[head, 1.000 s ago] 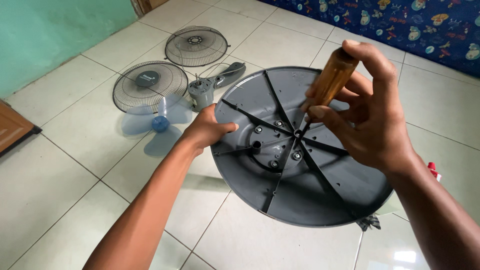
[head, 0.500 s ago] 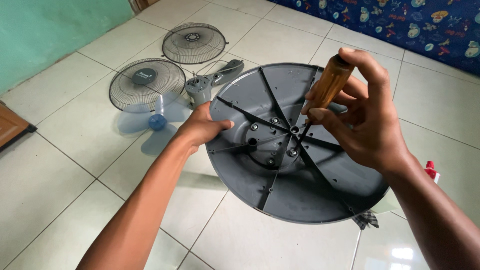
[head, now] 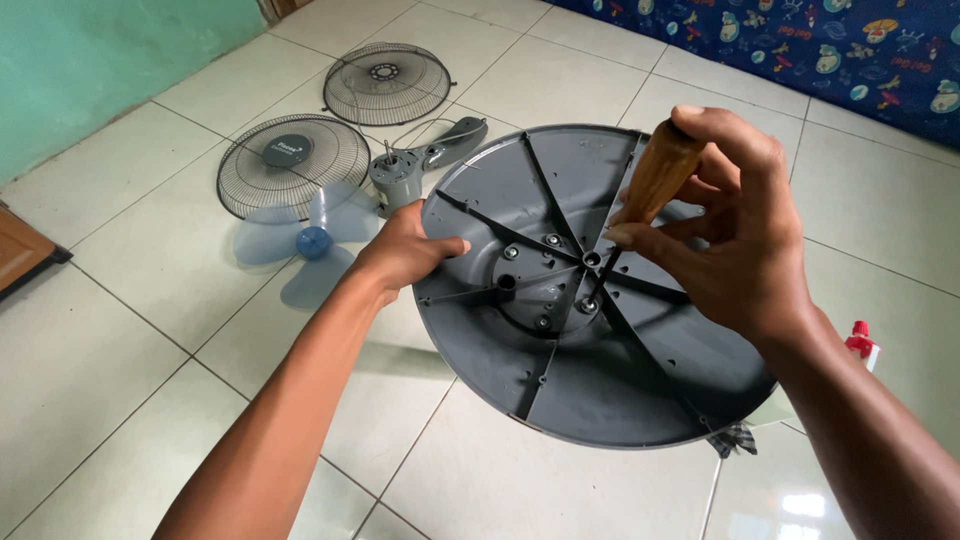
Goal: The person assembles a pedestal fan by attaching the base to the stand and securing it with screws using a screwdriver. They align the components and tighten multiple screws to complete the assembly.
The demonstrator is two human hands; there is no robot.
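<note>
Slip risk: right hand (head: 745, 235) pinches the amber-handled screwdriver (head: 655, 175), tip at a hub screw of the round grey ribbed plastic fan base (head: 560, 390), held tilted above the tiled floor (head: 120, 300) only by the left hand (head: 405, 250) clamped on its left rim, so side pressure could skid the tip off.

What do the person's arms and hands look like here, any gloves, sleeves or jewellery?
Both are bare. The left hand and right hand wear no gloves, and no rings or watch show. Both forearms are uncovered to the frame edge, with no sleeve in sight.
</note>
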